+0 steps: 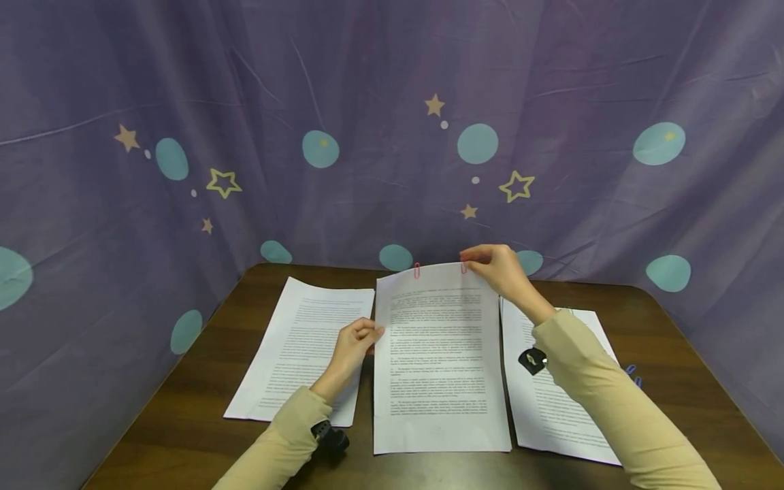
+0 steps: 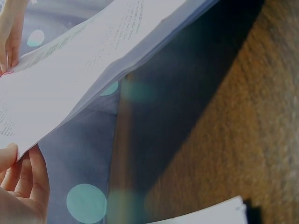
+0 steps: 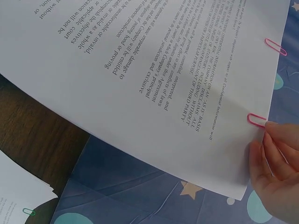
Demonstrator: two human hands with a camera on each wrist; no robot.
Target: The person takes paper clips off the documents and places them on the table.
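A stack of printed paper [image 1: 437,367] stands tilted up in the middle, its top edge raised off the table. My left hand [image 1: 354,344] pinches its left edge between thumb and fingers, seen closer in the left wrist view. At the top edge, toward the right, my right hand [image 1: 503,275] pinches a pink paper clip [image 3: 256,120] that sits over the sheets. Another pink paper clip [image 1: 417,271] is on the same edge further left, with no hand touching it.
Another stack of printed paper [image 1: 306,354] lies to the left. To the right is a third stack [image 1: 551,401], partly behind my right arm, with a green paper clip [image 3: 29,212]. Blue paper clips [image 1: 631,369] lie beside it on the wooden table [image 1: 184,415]. A purple curtain [image 1: 380,197] hangs behind.
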